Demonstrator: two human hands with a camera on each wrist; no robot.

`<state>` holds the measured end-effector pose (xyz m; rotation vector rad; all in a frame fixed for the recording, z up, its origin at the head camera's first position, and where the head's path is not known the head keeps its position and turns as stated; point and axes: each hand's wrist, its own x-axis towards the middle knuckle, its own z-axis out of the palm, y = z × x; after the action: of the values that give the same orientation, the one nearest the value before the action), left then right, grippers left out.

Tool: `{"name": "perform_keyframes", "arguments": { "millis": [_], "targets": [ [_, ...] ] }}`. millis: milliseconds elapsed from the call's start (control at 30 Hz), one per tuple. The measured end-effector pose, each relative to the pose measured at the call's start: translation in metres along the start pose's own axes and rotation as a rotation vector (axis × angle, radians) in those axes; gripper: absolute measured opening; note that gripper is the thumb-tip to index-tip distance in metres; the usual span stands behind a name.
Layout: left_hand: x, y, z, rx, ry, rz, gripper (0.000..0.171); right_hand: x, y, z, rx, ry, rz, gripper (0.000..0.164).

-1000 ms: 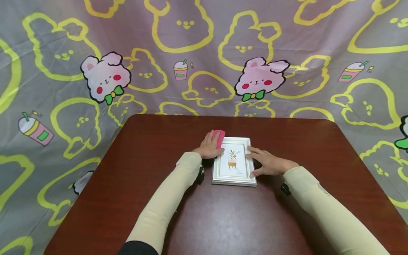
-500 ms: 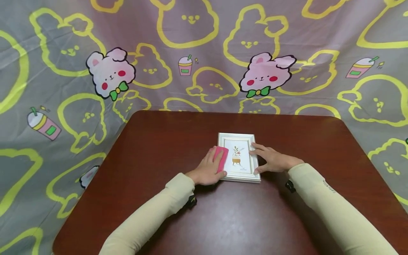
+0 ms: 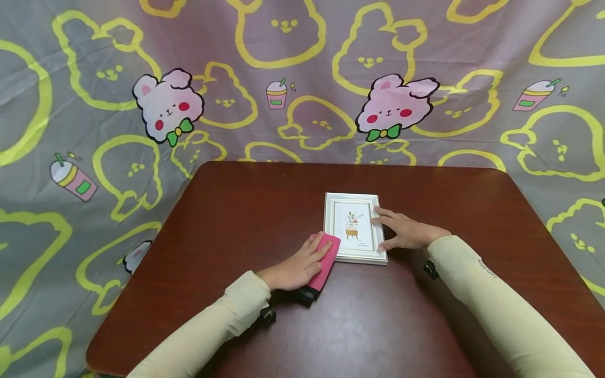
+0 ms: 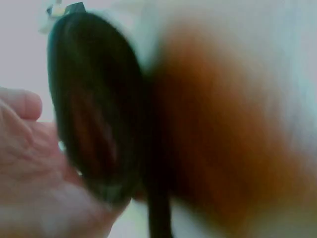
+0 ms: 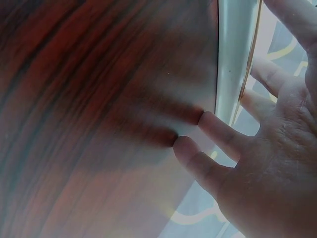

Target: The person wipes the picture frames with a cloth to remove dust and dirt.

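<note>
My left hand (image 3: 290,271) presses what looks like a folded pink cloth (image 3: 325,266) with a black lower end. Its fingers lie fairly straight across the top. The cloth overlaps the lower left corner of a white picture frame (image 3: 350,254), and its black end reaches past it. My right hand (image 3: 410,231) touches the frame's right side, fingers spread, holding nothing. Inside the frame is a small potted-plant picture (image 3: 352,228). In the right wrist view, two fingertips of the right hand (image 5: 270,144) appear against the tabletop beside the frame's edge (image 5: 233,59). The left wrist view is blurred; a dark oval (image 4: 96,109) covers part of the palm.
The frame lies flat on a dark red-brown wooden table (image 3: 236,210) with rounded corners. A grey-pink curtain (image 3: 302,79) with yellow cartoon outlines hangs behind and beside the table. Both forearms wear pale sleeves (image 3: 212,325).
My left hand has slid the cloth down the frame's left side, from its upper left corner to past the lower left one. The right hand keeps its place on the frame.
</note>
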<state>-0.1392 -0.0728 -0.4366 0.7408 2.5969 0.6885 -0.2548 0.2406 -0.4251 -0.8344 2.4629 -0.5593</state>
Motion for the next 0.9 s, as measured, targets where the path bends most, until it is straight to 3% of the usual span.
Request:
{"name": "perform_keyframes", "arguments": {
  "millis": [67,200,300,633,900],
  "targets": [
    [0.000,-0.004,-0.004,0.018,-0.014,0.005,0.062,0.001,0.001,0.002,-0.010,-0.006,-0.002,0.090],
    [0.005,-0.007,-0.006,0.242,0.019,0.019,0.067,0.003,0.003,0.002,-0.024,-0.009,0.004,0.090],
    [0.013,-0.005,-0.003,0.389,0.081,0.016,0.069,0.003,0.004,0.000,-0.025,-0.006,0.011,0.090],
    [0.031,0.019,0.013,0.685,0.270,0.010,0.054,-0.001,0.002,-0.001,-0.056,0.002,0.011,0.089],
    [0.032,0.036,0.022,0.794,0.353,0.024,0.045,0.003,0.003,-0.003,-0.052,0.005,0.003,0.090]
  ]
}}
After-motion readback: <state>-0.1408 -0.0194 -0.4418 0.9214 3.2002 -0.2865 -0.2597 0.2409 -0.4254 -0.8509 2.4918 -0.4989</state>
